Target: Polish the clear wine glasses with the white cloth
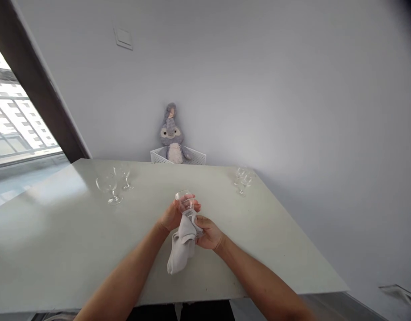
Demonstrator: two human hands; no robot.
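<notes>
Above the middle of the table, my left hand (172, 216) is closed around the bowl of a clear stemmed glass (185, 199), fingers showing behind it. My right hand (208, 232) pinches a light grey cloth (183, 240) against the lower part of this glass. The cloth wraps the stem, and its loose end hangs down toward the table's front edge. The foot of the glass is mostly hidden by cloth and fingers.
Two stemmed glasses, the nearer one (107, 183) larger, stand at the left of the pale table (91, 249). Two smaller glasses (246, 180) stand at the right. Behind the far edge, a grey plush toy (172, 133) sits in a white basket (198, 157) by the wall.
</notes>
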